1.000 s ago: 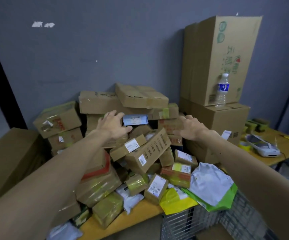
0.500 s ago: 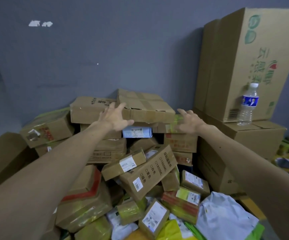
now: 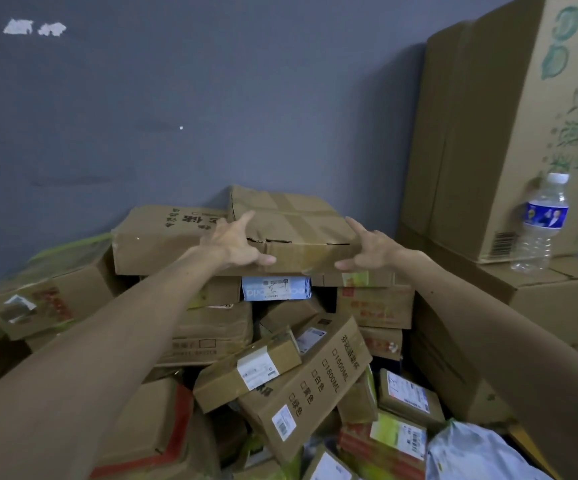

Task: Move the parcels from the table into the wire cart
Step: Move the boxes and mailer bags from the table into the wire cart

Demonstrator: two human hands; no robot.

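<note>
The top box (image 3: 298, 223), a flat, creased brown carton with tape across its lid and a split along its front upper edge, is found at the crest of the parcel pile. It lies directly above the blue packet (image 3: 275, 288) and is overlapped onto the long printed box (image 3: 163, 237) up and to the left of that packet. Within the last second both hands have been raised from about the level of the blue packet to this carton. The left hand (image 3: 235, 244) is now laid against its left end and the right hand (image 3: 367, 249) against its right end, with fingers spread and nearly straight and thumbs stretched along the front face. A flat press from both sides is shown rather than a closed grasp, and no lift can be made out. The pick is judged to be just starting, with the carry to the wire cart, now out of view, still to be done. Below the blue packet many parcels remain heaped, and well to its right a water bottle (image 3: 540, 223) is stood on a large carton (image 3: 557, 289).
</note>
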